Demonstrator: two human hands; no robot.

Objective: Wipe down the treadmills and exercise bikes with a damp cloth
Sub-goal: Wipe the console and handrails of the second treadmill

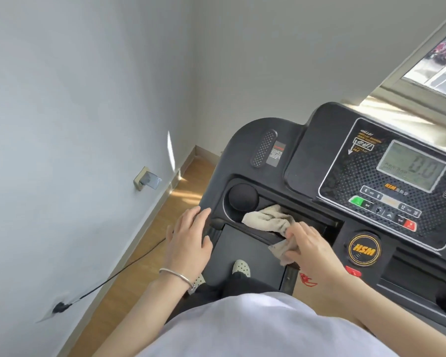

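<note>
Cloth (pixel 265 219) in R grip (pixel 312 249), HSM treadmill (pixel 242 140), LCD (pixel 413 167) at 0.0

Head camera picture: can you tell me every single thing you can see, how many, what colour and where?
treadmill console: one, black, right side
screen: one, grey, reads 0.0, upper console
green button: one, below screen
red button: one, right of green button
round badge: one, black and orange, low on console
cloth: one, off-white, in console tray
wall socket: one, pale, left wall
plug and cable: one, black, low on left wall
floor: wooden, tan, beside wall
window: one, top right
shoes: two, white with dots, under console
shirt: one, white, bottom middle
bracelet: one, silver, left wrist
left hand: rests on console's left edge
right hand: grips cloth
</note>
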